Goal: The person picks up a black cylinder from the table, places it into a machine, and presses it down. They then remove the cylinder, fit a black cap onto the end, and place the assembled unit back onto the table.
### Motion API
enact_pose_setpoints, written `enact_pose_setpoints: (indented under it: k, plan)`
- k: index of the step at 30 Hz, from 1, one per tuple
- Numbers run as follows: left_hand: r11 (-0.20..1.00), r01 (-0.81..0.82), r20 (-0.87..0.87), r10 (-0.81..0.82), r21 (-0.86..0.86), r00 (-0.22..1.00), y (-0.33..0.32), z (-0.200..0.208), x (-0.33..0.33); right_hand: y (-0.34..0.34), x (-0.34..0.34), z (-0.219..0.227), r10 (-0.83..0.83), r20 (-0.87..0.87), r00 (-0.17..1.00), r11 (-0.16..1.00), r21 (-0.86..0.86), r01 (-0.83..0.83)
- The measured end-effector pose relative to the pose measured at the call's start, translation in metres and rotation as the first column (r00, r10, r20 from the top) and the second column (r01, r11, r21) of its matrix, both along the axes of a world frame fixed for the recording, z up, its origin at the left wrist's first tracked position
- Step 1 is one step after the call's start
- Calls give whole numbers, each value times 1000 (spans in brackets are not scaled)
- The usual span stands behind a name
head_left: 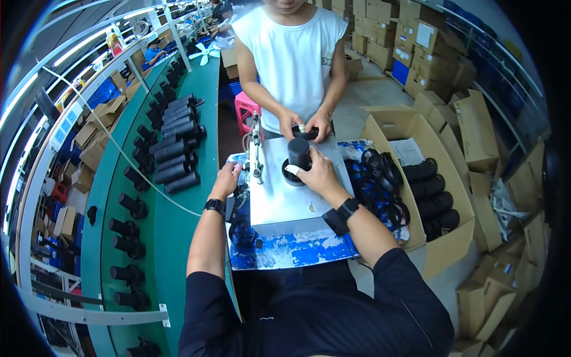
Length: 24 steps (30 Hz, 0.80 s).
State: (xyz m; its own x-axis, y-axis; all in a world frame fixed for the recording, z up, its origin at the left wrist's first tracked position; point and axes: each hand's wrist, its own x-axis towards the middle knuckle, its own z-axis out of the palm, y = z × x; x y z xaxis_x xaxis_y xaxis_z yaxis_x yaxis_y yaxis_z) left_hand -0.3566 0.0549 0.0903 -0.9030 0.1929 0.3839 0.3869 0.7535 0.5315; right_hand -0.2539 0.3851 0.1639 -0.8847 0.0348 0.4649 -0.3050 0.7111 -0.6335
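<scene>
My right hand (321,175) is closed round the lower part of a black cylinder (298,152), which stands upright in a dark round seat (292,177) on top of a silver metal box (279,205). White tape wraps its thumb. My left hand (226,181) is at the box's left edge, its fingers curled; what they grip, if anything, is hidden. Just beyond it, a metal clamp-like fixture (256,149) rises from the box. Across from me, a co-worker's hands (309,124) hold a black ring-shaped part (304,133).
A green bench (178,217) on the left bears rows of black cylinders (177,157) and smaller black parts (126,247). Right of the box lie black rings (380,169) and an open carton (449,241) holding black cylinders. Cardboard boxes (437,65) are stacked behind. A worn blue tabletop (285,253) supports the box.
</scene>
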Motion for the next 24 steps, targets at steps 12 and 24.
enact_pose_setpoints:
  k: [12, 24]
  plan:
    - [759, -110, -50, 185, 642, 981, 17, 52, 186, 2, -14, -16, -23, -59, 998, 1000, 6, 23]
    - [730, -25, -64, 94, 683, 994, -20, 88, 363, -97, 129, 87, 651, -220, 726, 759, 175, -627]
